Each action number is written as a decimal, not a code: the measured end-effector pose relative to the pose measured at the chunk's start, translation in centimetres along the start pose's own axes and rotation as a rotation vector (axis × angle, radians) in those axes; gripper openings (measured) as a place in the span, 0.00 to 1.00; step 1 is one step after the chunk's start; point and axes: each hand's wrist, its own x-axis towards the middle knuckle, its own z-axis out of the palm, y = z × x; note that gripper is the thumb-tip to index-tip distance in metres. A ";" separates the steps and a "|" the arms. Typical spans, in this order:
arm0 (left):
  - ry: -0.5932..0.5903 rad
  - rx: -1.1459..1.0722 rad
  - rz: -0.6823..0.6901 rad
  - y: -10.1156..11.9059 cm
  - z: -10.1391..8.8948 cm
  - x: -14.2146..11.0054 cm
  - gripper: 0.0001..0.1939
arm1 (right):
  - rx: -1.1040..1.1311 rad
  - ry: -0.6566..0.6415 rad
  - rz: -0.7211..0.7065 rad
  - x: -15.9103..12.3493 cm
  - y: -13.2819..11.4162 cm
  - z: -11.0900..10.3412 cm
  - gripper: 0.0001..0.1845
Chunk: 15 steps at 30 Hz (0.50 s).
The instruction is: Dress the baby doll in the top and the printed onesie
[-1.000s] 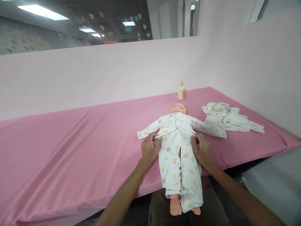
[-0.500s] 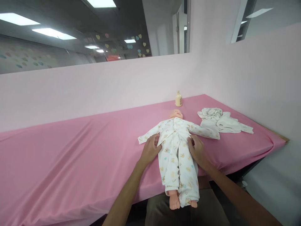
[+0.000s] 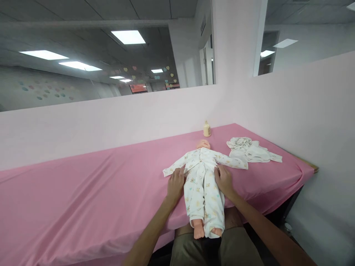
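Observation:
A baby doll [image 3: 203,143] lies on its back at the table's front edge, its feet sticking out past it. It wears a white printed long-sleeved top [image 3: 205,155] and matching trousers [image 3: 196,190]. My left hand [image 3: 175,183] rests along the doll's side by the waist, its fingers stretched out and touching the clothes. At the opposite side of the waist, my right hand [image 3: 224,180] has its fingers bent in on the edge of the top; its fingertips are partly hidden. One bare foot shows fully, the other is partly covered by a trouser leg.
A pink sheet [image 3: 111,199] covers the table. Behind the doll's head stands a cream pump bottle [image 3: 206,129]. White folded clothes [image 3: 253,151] lie to the right. Walls with windows border the back and right. My legs [image 3: 191,245] are under the front edge.
The view has tilted up and turned slightly right. My left fingers have straightened from a pinch at the clothes. My right hand stays at the doll's waist.

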 end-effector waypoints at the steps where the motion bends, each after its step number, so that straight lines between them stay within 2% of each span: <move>1: 0.009 -0.045 -0.023 -0.2 -0.1 -0.2 0.17 | -0.001 0.003 -0.002 0.0 0.1 0.0 0.16; 4: 0.025 -0.191 -0.120 -0.1 -0.3 -0.4 0.16 | -0.001 0.008 -0.009 -0.1 0.2 0.1 0.16; 9: 0.079 -0.392 -0.235 1.4 -1.2 -0.9 0.18 | 0.034 0.020 -0.068 -0.2 -0.5 -0.6 0.15; 15: 0.021 -0.473 -0.233 2.3 -1.5 -1.4 0.16 | 0.134 -0.039 -0.197 -2.1 -2.5 -2.0 0.12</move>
